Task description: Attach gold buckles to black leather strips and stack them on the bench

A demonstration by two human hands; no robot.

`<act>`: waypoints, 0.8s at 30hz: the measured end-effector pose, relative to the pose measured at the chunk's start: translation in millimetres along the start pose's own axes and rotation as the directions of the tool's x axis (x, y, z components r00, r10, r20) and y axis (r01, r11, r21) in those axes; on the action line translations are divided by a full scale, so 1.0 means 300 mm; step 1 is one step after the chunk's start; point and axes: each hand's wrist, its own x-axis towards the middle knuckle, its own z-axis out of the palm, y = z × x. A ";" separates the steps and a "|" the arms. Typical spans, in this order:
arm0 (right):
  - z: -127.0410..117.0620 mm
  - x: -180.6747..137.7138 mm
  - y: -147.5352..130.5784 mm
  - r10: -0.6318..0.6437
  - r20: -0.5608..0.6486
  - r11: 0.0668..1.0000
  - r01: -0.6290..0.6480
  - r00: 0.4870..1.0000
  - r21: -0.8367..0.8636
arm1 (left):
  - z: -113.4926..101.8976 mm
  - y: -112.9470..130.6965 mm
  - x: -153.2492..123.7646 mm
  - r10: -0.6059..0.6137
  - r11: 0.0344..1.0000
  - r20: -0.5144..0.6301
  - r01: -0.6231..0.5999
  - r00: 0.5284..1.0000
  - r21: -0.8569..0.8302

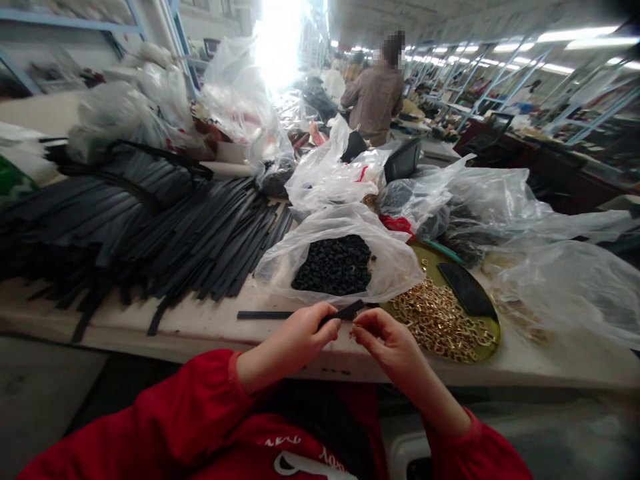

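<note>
My left hand point(306, 333) is closed on a black strap point(353, 309), its end sticking out to the right between thumb and fingers. To the left of that hand, a straight black length point(265, 315) lies along the table; whether it is the same strap is hidden by the hand. My right hand point(383, 337) is in a pinch just beside the strap's end, on what looks like a small gold-coloured metal buckle point(355, 327), mostly covered by the fingertips. Right of it, a round yellowish tray point(493, 337) holds many similar gold buckles point(435, 310).
An opened clear plastic bag point(275, 267) full of small black pieces point(333, 265) stands beyond my hands. A big pile of black straps point(200, 247) covers the left side. A dark flat block point(465, 288) rests in the tray. More plastic bags point(575, 280) crowd the right. Farther off, a person point(375, 100) faces away.
</note>
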 end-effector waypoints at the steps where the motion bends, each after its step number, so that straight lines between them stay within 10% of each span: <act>1: 0.037 -0.006 -0.018 0.004 0.038 0.995 -0.007 0.999 0.095 | -0.005 0.003 -0.007 0.008 1.000 -0.003 -0.008 1.000 0.010; 7: 0.159 -0.015 -0.035 0.011 0.138 0.892 -0.072 0.990 0.446 | -0.040 -0.019 -0.072 -0.085 0.995 0.053 0.082 0.995 0.057; 12: 0.162 -0.030 -0.037 0.009 0.208 0.900 -0.098 0.978 0.425 | -0.051 -0.036 -0.097 -0.059 0.996 0.200 0.070 0.978 -0.052; 18: 0.164 -0.038 -0.051 -0.046 0.261 0.865 -0.092 0.964 0.493 | -0.048 -0.042 -0.084 -0.130 0.991 0.085 0.130 0.988 0.011; 24: 0.211 -0.044 -0.044 -0.061 0.073 0.940 0.033 0.995 0.341 | -0.044 -0.054 -0.068 -0.135 0.990 0.058 0.132 0.989 0.055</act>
